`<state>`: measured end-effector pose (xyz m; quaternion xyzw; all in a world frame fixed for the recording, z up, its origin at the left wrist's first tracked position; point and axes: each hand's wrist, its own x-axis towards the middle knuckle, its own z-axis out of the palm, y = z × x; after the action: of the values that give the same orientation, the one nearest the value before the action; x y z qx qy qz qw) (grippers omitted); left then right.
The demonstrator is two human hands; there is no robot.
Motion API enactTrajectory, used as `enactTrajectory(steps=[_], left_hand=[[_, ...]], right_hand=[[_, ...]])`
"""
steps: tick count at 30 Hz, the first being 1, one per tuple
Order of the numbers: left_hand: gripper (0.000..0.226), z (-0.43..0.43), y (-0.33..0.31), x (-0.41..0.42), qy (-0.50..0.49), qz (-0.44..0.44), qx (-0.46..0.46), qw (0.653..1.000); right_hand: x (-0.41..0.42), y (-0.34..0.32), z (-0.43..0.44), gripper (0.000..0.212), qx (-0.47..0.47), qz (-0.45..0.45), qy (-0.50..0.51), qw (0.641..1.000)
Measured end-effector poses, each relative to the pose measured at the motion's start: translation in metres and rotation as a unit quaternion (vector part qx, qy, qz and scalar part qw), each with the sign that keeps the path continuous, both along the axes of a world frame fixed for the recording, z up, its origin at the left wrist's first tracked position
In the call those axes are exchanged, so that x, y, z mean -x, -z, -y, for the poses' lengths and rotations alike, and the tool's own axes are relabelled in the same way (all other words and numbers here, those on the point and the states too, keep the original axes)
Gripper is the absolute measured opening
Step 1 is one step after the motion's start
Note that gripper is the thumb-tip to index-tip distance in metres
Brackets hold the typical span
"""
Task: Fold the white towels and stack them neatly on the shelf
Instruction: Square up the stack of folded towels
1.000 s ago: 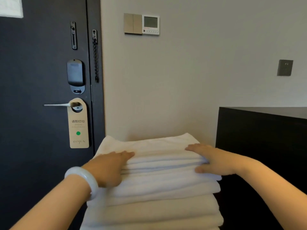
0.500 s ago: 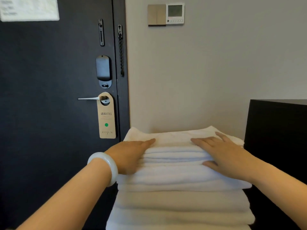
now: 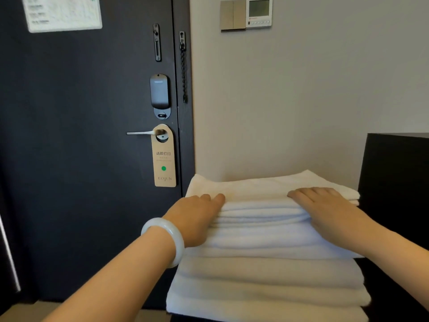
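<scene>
Resting flat, fingers extended, the left hand (image 3: 197, 217) and right hand (image 3: 325, 210) are pressed on the towel stack (image 3: 267, 263).

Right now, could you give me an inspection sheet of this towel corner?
Surface: hidden beneath the towels.
Job's things: stack of folded white towels, edges roughly aligned.
Clutter: nothing seen.
Hands: left hand flat on the stack's left edge, bangle on its wrist; right hand flat on the top right.
Cables: nothing seen.
Surroundings: dark door with hanging sign, thermostat on the wall, dark cabinet at right.
</scene>
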<state>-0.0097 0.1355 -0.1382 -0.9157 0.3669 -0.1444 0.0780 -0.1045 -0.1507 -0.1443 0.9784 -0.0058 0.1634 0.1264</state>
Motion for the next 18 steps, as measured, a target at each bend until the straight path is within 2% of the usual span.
enactTrajectory(steps=[3,6,8,10,12,14,18], left_hand=[[0.062,-0.001,0.002,-0.001,-0.002,0.009,0.007,1.0],[0.064,-0.001,0.003,-0.004,0.002,-0.026,0.006,1.0],[0.072,-0.004,0.002,-0.008,0.015,-0.065,0.015,0.998],[0.091,-0.008,0.002,-0.008,0.033,-0.09,0.021,0.995],[0.113,-0.009,0.007,-0.007,0.059,-0.06,0.03,0.996],[0.127,-0.008,0.015,-0.009,0.066,-0.009,0.034,0.997],[0.127,-0.007,0.017,-0.015,0.021,0.063,0.047,0.997]], right_hand=[[0.002,0.003,0.006,0.064,-0.035,0.002,-0.01,0.999],[0.002,0.009,0.014,0.071,-0.043,-0.015,-0.032,0.998],[0.004,0.012,0.018,0.09,-0.024,-0.033,-0.035,0.999],[0.01,0.016,0.02,0.113,-0.007,-0.046,-0.016,0.999],[0.014,0.022,0.02,0.123,0.008,-0.034,0.001,0.999],[0.015,0.028,0.018,0.122,0.005,-0.009,0.004,1.0],[0.011,0.029,0.016,0.113,-0.029,0.005,0.013,0.999]])
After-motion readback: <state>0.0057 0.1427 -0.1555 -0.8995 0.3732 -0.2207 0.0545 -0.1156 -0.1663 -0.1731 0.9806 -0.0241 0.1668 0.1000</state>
